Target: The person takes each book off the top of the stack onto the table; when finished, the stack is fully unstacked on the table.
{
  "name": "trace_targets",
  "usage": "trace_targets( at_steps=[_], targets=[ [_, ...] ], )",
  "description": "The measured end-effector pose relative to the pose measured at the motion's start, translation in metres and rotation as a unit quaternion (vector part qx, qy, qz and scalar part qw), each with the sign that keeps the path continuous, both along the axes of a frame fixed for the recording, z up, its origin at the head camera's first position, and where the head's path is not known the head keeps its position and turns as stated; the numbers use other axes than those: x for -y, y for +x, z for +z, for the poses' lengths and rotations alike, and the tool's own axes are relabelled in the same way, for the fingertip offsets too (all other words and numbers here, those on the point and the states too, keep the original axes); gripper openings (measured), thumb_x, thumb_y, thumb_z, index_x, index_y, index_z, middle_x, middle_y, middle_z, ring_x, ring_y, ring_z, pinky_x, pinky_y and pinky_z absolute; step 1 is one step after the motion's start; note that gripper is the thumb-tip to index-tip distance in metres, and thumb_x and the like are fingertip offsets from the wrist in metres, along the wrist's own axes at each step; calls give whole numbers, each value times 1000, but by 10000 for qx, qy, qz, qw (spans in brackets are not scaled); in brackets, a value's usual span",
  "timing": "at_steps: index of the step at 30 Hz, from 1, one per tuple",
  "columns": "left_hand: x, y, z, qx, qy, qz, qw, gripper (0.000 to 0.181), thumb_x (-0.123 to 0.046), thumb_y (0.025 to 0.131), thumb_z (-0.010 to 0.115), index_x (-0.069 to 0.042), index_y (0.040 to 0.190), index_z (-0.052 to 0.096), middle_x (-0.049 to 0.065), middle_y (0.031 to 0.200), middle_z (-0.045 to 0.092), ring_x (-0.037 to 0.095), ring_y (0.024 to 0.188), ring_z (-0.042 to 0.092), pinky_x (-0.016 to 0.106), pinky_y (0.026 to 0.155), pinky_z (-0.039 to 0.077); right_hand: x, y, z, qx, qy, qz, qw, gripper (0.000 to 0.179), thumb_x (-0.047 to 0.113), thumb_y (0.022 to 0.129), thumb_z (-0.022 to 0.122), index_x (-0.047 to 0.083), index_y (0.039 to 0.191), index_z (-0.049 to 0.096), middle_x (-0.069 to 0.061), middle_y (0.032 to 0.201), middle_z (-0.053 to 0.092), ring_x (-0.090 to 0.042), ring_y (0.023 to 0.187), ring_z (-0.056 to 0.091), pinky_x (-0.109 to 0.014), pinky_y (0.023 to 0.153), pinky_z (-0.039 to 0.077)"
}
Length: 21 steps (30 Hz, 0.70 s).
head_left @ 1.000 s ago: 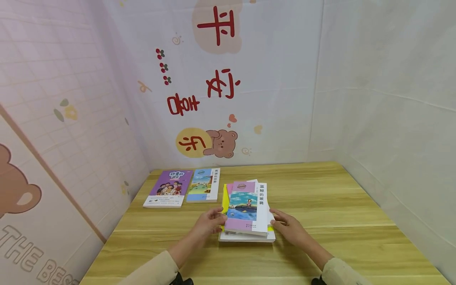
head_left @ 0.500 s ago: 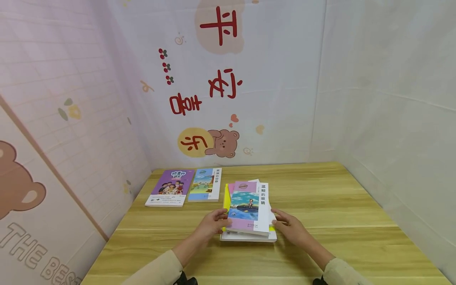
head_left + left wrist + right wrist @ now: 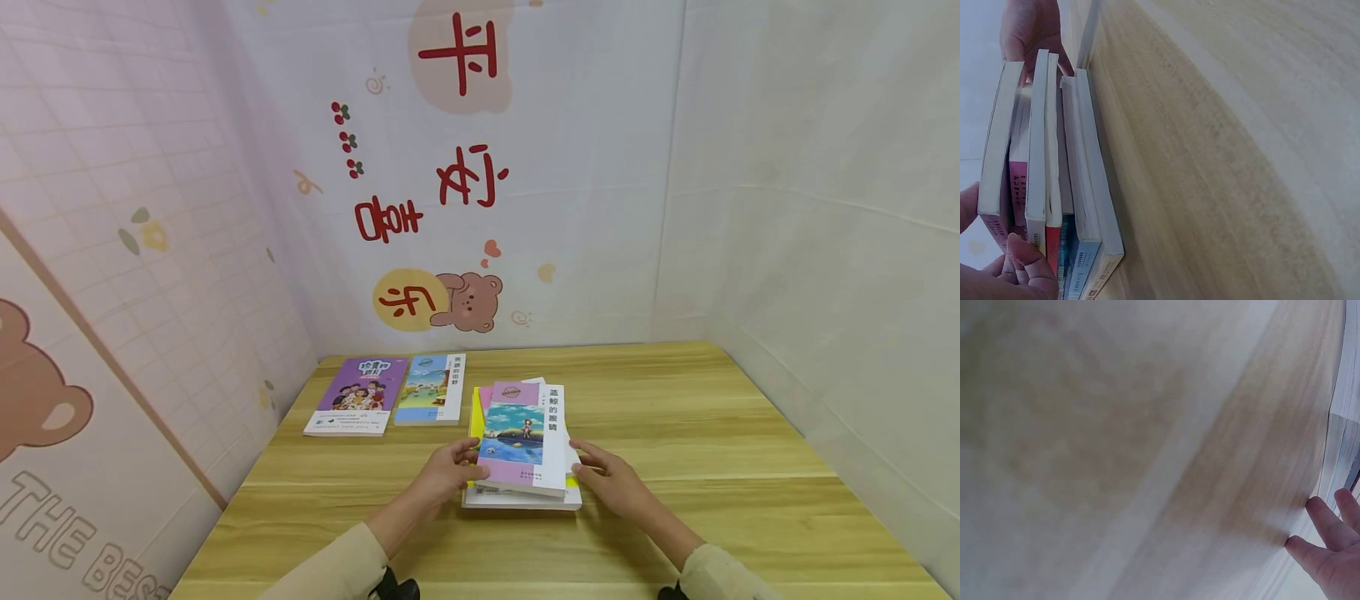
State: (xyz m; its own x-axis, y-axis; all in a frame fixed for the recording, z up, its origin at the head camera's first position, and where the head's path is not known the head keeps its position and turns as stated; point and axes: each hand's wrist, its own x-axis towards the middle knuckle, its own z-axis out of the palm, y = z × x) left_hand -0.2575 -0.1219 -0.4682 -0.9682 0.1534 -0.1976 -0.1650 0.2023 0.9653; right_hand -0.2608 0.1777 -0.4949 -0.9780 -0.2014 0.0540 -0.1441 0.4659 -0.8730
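A loose stack of books [image 3: 540, 502] lies mid-table, its layers turned at differing angles. On top is a paperback with a lilac and white cover and a lake picture [image 3: 513, 433]. At the stack's left side, my left hand [image 3: 441, 479] holds the upper books, thumb by the top cover and curled fingers against the spines [image 3: 1036, 234]. My right hand [image 3: 618, 487] touches the opposite side with extended fingers. In the right wrist view, fingertips [image 3: 1316, 506] meet the table beside the page edges [image 3: 1341, 434]. Yellow and pink covers peek out under the top book.
A purple book [image 3: 363, 392] and a blue-and-white book [image 3: 431, 390] lie flat side by side at the table's back left. White printed cloth walls [image 3: 585, 208] stand behind and beside the wooden table [image 3: 712, 450].
Over the last second the left thumb has shifted slightly right onto the top book's lower left corner. The stack and the right hand look nearly unchanged.
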Motion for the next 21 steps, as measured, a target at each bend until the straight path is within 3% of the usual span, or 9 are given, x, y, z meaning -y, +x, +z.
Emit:
trace_targets(
  at_steps=[5, 13, 21],
  targets=[
    [4, -1, 3, 14, 149, -45, 9999, 72, -8, 87, 76, 7, 147, 40, 14, 121, 57, 19, 94, 54, 33, 76, 50, 1, 1, 0, 28, -30, -23, 10000, 45, 19, 99, 63, 13, 143, 56, -25, 134, 57, -42, 121, 57, -55, 101, 44],
    [12, -3, 1, 366, 990, -60, 9944, 68, 5, 86, 70, 11, 146, 38, 20, 131, 54, 22, 101, 59, 33, 85, 53, 2, 2, 1, 46, -30, -53, 10000, 45, 19, 99, 63, 13, 143, 56, -23, 132, 59, -41, 121, 57, -55, 102, 44],
    [19, -3, -1, 329, 1519, -99, 9878, 70, 16, 81, 61, 17, 145, 32, 24, 128, 51, 24, 100, 60, 31, 82, 55, 2, 3, 2, 128, -37, -103, 9999, 45, 18, 99, 63, 13, 143, 55, -24, 134, 57, -41, 120, 57, -54, 100, 46]
  ],
)
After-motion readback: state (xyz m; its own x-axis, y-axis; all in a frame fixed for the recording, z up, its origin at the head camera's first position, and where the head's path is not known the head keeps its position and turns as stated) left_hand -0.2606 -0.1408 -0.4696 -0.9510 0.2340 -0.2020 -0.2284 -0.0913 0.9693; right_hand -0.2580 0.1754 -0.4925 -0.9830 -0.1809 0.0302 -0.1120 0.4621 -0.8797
